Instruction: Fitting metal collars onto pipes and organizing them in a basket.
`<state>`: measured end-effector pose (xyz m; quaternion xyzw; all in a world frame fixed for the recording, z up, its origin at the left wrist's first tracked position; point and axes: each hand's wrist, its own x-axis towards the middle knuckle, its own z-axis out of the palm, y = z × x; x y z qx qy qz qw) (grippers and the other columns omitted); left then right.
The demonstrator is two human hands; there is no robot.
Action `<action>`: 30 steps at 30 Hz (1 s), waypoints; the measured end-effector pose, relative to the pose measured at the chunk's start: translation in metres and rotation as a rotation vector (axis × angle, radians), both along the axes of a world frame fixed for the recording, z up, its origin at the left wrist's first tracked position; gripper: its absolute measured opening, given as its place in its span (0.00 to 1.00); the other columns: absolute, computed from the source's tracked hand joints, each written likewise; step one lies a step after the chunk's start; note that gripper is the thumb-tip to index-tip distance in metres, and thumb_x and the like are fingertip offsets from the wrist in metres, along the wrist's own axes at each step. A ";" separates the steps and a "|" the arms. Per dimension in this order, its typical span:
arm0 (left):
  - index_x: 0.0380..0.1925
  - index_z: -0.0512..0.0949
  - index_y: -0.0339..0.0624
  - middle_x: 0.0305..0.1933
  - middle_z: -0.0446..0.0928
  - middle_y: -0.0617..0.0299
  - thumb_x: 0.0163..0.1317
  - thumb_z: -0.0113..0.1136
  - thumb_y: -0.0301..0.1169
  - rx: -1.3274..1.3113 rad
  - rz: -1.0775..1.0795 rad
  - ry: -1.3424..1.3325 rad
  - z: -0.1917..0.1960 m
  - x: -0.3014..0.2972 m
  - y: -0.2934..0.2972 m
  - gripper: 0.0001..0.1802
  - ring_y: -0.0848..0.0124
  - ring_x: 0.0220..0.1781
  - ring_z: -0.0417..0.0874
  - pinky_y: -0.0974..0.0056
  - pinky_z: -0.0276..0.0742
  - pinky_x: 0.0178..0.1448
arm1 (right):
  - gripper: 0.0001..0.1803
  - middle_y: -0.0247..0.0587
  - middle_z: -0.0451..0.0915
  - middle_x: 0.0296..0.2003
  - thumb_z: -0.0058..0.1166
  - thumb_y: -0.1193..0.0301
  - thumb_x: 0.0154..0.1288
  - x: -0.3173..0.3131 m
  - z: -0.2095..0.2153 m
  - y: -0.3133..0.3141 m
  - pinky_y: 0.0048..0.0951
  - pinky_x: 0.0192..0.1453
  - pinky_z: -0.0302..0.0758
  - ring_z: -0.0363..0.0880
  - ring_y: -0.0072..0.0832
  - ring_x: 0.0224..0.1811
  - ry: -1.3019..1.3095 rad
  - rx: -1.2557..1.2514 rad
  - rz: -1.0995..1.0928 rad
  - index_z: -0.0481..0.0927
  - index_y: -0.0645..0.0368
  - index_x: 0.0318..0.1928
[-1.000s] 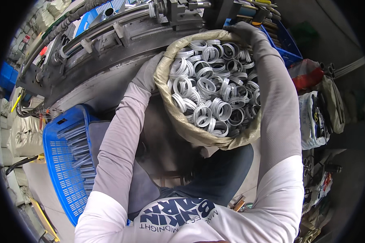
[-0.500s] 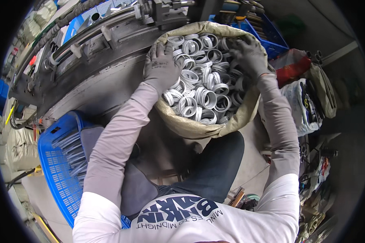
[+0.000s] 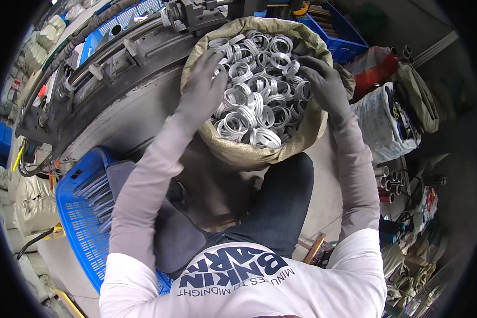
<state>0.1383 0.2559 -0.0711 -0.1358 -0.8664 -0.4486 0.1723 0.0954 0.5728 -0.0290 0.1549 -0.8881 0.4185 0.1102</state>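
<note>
From here I see the sack (image 3: pixel 238 155) in front of the person, between the arms and close by the machine (image 3: pixel 116 71); its mouth is wide open, and white rings (image 3: pixel 259 98) fill it nearly to the rim; as a load, I'd judge it all but complete, yet the rings lie at every angle, some flat and some on edge, so I'd say no ordering is done, and the mouth is not drawn shut; the gloved left hand (image 3: pixel 203 87) is over the left side, fingers parted and a little blurred, with nothing seen in its hold; the right hand (image 3: pixel 323 85) reaches in from the right, its fingers loosely open and bent toward the rings, gripping none that I can make out; whether either presses on them, I cannot tell; a blue basket (image 3: pixel 71 212) of long grey pieces (image 3: pixel 93 193) stands to the left
</note>
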 end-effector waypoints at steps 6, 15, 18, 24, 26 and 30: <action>0.80 0.58 0.40 0.84 0.54 0.38 0.68 0.64 0.58 -0.582 -0.069 0.042 -0.024 0.065 0.044 0.51 0.38 0.86 0.51 0.35 0.51 0.83 | 0.27 0.54 0.75 0.67 0.63 0.55 0.71 0.021 -0.094 -0.026 0.51 0.76 0.67 0.69 0.56 0.73 0.355 0.493 -0.214 0.82 0.58 0.64; 0.76 0.66 0.43 0.83 0.61 0.44 0.70 0.58 0.62 -0.838 -0.128 -0.087 0.033 0.007 0.078 0.45 0.44 0.85 0.58 0.35 0.64 0.78 | 0.32 0.53 0.78 0.65 0.69 0.59 0.66 -0.011 -0.022 -0.001 0.49 0.71 0.73 0.74 0.53 0.69 0.547 0.360 -0.449 0.77 0.58 0.66; 0.70 0.73 0.39 0.77 0.69 0.43 0.74 0.57 0.50 -0.710 -0.176 -0.005 0.061 -0.024 0.081 0.33 0.45 0.80 0.66 0.47 0.64 0.82 | 0.33 0.53 0.78 0.64 0.67 0.56 0.68 -0.044 -0.035 0.013 0.49 0.70 0.74 0.74 0.52 0.68 0.491 0.471 -0.611 0.75 0.57 0.69; 0.65 0.78 0.47 0.71 0.77 0.50 0.77 0.52 0.44 -0.789 0.113 0.336 0.018 -0.228 0.076 0.24 0.53 0.73 0.77 0.50 0.72 0.77 | 0.27 0.53 0.86 0.55 0.62 0.62 0.73 -0.084 -0.055 0.033 0.41 0.66 0.79 0.86 0.42 0.58 0.248 0.302 -0.578 0.79 0.61 0.67; 0.67 0.79 0.49 0.71 0.78 0.50 0.77 0.52 0.44 -0.690 0.039 0.019 0.004 -0.265 0.070 0.24 0.52 0.72 0.78 0.50 0.72 0.76 | 0.18 0.42 0.90 0.47 0.61 0.70 0.73 -0.103 -0.064 0.056 0.30 0.55 0.83 0.88 0.28 0.47 0.104 -0.508 -0.322 0.85 0.62 0.59; 0.65 0.81 0.48 0.68 0.81 0.48 0.77 0.53 0.45 -0.618 -0.034 -0.128 -0.004 -0.293 0.087 0.24 0.51 0.70 0.81 0.51 0.73 0.75 | 0.25 0.45 0.90 0.50 0.70 0.66 0.61 -0.123 -0.063 0.132 0.31 0.56 0.82 0.90 0.37 0.49 0.385 0.357 0.065 0.86 0.56 0.60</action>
